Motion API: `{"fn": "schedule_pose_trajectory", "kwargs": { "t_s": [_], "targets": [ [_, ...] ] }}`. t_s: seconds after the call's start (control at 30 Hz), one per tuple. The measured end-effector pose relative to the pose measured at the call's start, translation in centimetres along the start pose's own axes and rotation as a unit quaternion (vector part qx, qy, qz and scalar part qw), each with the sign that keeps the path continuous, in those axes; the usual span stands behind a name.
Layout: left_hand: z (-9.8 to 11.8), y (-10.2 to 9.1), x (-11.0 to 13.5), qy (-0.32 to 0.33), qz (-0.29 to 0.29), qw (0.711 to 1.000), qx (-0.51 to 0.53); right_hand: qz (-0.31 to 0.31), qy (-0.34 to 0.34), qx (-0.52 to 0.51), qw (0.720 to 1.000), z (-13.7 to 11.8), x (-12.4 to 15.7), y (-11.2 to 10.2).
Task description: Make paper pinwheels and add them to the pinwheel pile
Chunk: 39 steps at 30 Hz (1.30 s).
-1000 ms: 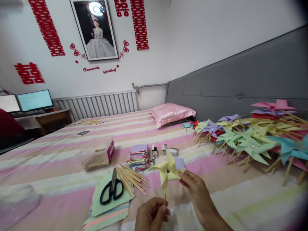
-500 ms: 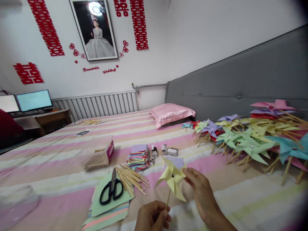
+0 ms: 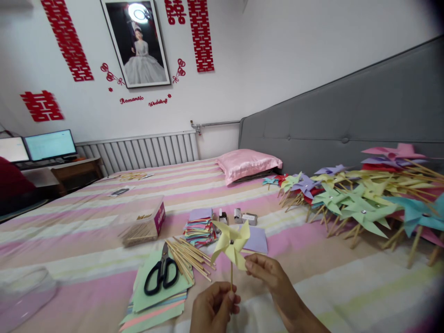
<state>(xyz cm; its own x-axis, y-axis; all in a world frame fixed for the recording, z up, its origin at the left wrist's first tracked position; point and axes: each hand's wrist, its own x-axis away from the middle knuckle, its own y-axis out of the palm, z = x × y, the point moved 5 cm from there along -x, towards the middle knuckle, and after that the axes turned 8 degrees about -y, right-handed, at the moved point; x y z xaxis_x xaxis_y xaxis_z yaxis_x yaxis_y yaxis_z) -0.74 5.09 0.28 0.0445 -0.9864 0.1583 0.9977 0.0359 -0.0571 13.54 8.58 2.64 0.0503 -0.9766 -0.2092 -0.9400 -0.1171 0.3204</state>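
A pale yellow paper pinwheel (image 3: 231, 242) stands upright on a thin wooden stick in front of me, a small metal fastener at its centre. My left hand (image 3: 215, 305) is closed around the lower part of the stick. At the blade on the lower right, my right hand (image 3: 272, 280) has its thumb and fingertips pinched together on the paper edge. Just behind the pinwheel lies a purple square of paper (image 3: 257, 239). Black-handled scissors (image 3: 161, 273) rest on a stack of coloured sheets (image 3: 149, 307) to the left, beside loose wooden sticks (image 3: 190, 256).
Finished pinwheels (image 3: 362, 210) are heaped along the right by the grey headboard (image 3: 347, 106). A pile of small paper squares (image 3: 199, 226), small boxes (image 3: 249, 218) and a clear box of sticks (image 3: 145, 226) stand on the striped bed. Further back lies a pink pillow (image 3: 248, 164).
Both hands and the pinwheel have shifted left, and its blades have turned. The right fingers now touch a lower blade edge. More of the purple paper shows.
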Motion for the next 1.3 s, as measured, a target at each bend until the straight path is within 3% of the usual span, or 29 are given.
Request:
{"fn": "schedule_pose_trajectory", "kwargs": {
  "t_s": [0.3, 0.67, 0.93, 1.3],
  "targets": [
    [-0.1, -0.1, 0.0, -0.003, 0.005, 1.000, 0.008, 0.011, -0.004, 0.001, 1.000, 0.0, 0.0, -0.4],
    [0.2, 0.1, 0.2, 0.012, -0.007, 1.000, 0.003, 0.080, -0.021, 0.000, 0.997, 0.2, -0.5, -2.0],
    [-0.2, 0.5, 0.1, 0.012, -0.035, 0.999, -0.009, 0.139, -0.032, -0.009, 0.990, 0.0, -0.7, -3.4],
    [-0.5, 0.8, 0.2, 0.009, -0.075, 0.997, -0.029, 0.175, -0.042, -0.016, 0.984, -0.1, -1.1, -4.4]
  ]
}}
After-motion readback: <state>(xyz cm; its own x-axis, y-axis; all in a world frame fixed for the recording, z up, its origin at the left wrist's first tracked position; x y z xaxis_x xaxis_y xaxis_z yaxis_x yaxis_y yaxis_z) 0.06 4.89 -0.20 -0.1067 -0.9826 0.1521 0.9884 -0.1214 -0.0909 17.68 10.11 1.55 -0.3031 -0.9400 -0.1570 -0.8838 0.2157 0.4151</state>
